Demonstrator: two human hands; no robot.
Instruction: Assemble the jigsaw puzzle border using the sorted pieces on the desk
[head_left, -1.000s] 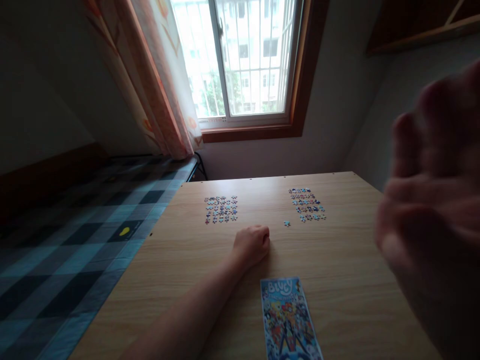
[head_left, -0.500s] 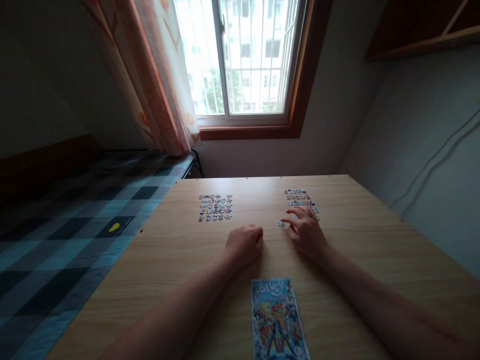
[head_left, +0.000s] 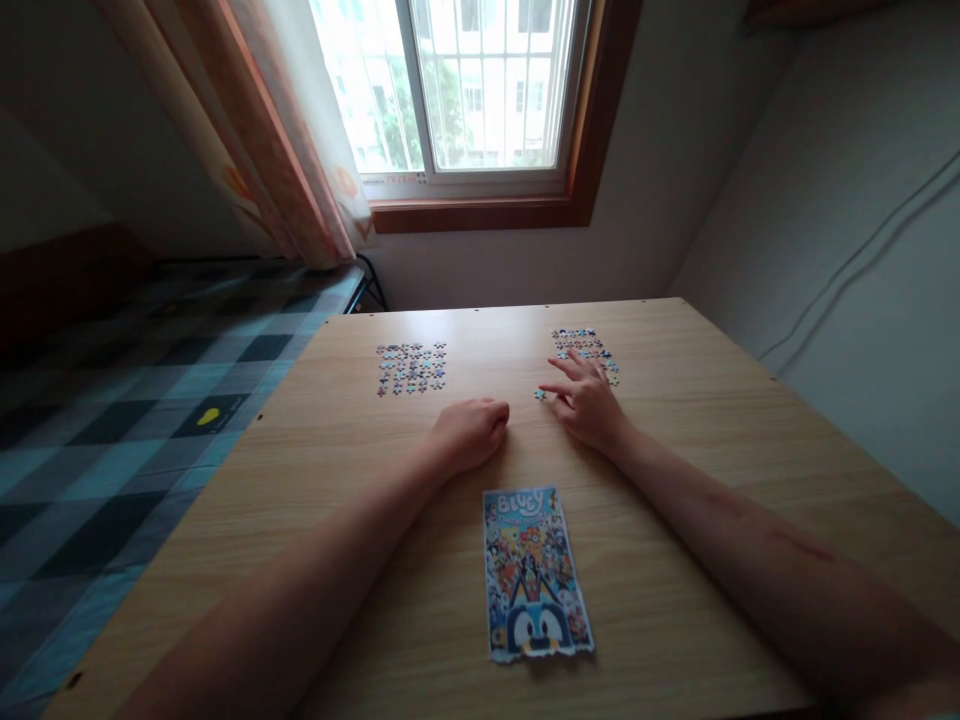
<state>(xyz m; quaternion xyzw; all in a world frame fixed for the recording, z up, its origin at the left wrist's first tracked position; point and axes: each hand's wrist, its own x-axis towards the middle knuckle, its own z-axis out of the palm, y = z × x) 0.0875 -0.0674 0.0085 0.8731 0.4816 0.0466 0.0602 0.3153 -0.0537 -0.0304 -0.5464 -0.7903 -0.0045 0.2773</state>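
Observation:
My right hand [head_left: 590, 405] is low over the wooden table [head_left: 660, 560], its fingers spread. One fingertip is at or just beside a single light-blue jigsaw piece [head_left: 540, 395]; I cannot tell whether they touch. Behind that hand lie rows of small jigsaw pieces [head_left: 575, 345], partly hidden by the fingers. My left hand [head_left: 472, 432] rests on the table as a loose fist, with nothing visible in it. Beyond it to the left, another block of jigsaw pieces [head_left: 412, 370] is laid out in rows. Between my forearms lies a printed Bluey picture sheet [head_left: 536, 575] with a torn lower edge.
A bed with a checked cover [head_left: 172, 360] stands along the table's left side. At the back are a barred window [head_left: 487, 110] and a curtain [head_left: 277, 130]. A cable [head_left: 862, 255] runs along the right wall.
The view has tilted downward, so the whole lower part of the picture sheet now shows. Both hands keep nearly the same places on the table, and the single piece lies where it was.

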